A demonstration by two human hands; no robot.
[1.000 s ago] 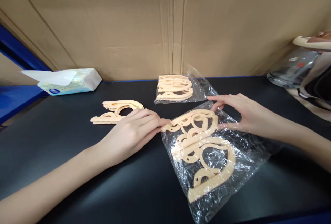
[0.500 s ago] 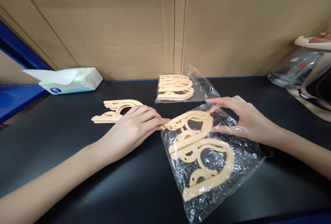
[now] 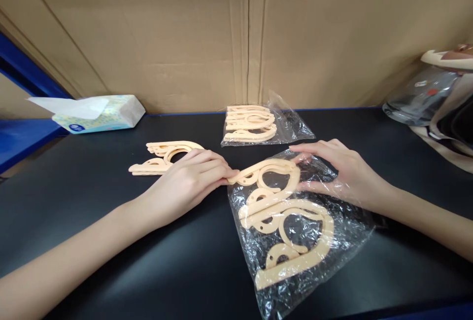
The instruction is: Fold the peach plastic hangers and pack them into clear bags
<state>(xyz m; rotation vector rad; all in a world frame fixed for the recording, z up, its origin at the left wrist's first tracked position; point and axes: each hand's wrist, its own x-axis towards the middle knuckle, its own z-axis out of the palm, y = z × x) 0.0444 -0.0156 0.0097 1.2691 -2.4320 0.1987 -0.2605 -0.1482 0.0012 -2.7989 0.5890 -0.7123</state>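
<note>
Two beige folding clothes hangers (image 3: 295, 206), folded up, lie in a clear plastic bag (image 3: 314, 280) on the black table. My left hand (image 3: 197, 177) is closed, its fingertips pinching the left end of the upper hanger at the bag's left edge. My right hand (image 3: 334, 169) grips the bag's upper right part, with thumb and fingers spread around the hanger's curved end. Crinkled film partly covers those fingers. Just beyond my left hand rest loose folded hangers (image 3: 155, 166), partly hidden by it.
Behind, another clear bag (image 3: 288, 130) holds several folded hangers (image 3: 249, 124). A tissue pack (image 3: 99, 113) stands at the back left. At the right are a clear glass jar (image 3: 421, 95) and a pale strap (image 3: 443, 150). A cardboard wall (image 3: 177, 39) borders the table's back.
The bagged hangers and both hands have shifted very slightly left in view, along with the background. My grip on the hanger end and the bag looks the same.
</note>
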